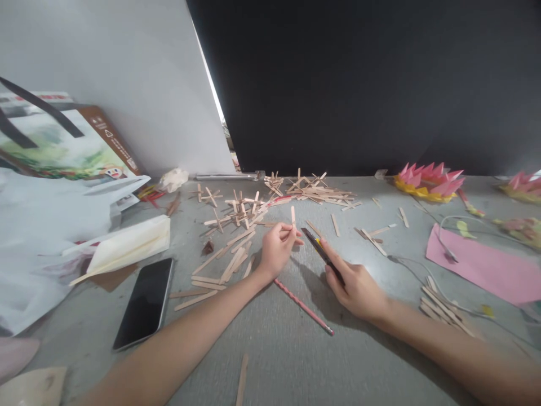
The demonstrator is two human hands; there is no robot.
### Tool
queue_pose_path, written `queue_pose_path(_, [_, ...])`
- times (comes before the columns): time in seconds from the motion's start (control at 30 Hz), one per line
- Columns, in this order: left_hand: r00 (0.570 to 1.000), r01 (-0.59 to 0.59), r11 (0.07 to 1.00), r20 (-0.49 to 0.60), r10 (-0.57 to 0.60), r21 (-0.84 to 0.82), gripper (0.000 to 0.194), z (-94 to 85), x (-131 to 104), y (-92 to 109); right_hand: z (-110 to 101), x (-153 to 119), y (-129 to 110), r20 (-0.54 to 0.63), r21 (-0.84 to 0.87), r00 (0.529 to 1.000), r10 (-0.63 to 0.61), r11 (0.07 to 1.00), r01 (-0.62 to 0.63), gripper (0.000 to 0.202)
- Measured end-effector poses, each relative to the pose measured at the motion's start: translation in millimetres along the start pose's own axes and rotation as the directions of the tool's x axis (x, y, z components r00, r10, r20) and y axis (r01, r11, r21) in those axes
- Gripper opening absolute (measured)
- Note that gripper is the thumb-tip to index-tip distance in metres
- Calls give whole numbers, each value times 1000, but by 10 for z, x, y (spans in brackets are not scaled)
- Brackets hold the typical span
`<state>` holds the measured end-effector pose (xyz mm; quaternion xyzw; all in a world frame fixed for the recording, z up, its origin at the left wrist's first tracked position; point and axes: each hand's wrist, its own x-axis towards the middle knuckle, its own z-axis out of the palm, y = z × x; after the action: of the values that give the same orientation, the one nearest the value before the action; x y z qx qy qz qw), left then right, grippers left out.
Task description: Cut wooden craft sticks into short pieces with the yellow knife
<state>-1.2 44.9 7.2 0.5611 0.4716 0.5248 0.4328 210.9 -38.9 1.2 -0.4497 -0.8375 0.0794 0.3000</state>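
Observation:
Near the middle of the grey table, my left hand (279,248) pinches a short wooden craft stick (293,216) that stands upright from its fingertips. To the right, my right hand (359,288) is wrapped round a dark cutter (323,255) with a yellow part, its tip pointing up and left towards my left hand, a small gap away. Below both hands lies a pink twisted pencil (304,307). Many loose sticks (231,265) are spread left of my left hand, and a pile of sticks (321,192) lies behind it.
A black phone (146,303) lies at the left beside white plastic bags (51,225) and a printed bag (80,141). At the right are a pink and yellow paper crown (429,183), a pink sheet (482,265), a cable and more sticks (443,307).

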Motion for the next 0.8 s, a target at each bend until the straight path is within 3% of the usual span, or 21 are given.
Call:
queue_pose_path(0.27, [994, -61, 998, 94, 59, 29, 32, 6, -68, 47, -2, 13, 7, 4, 8, 1000, 11, 1000, -11, 62])
queue_pose_path(0.8, [990, -91, 996, 115, 88, 23, 33, 19, -88, 47, -11, 23, -1, 10, 9, 1000, 12, 1000, -12, 63])
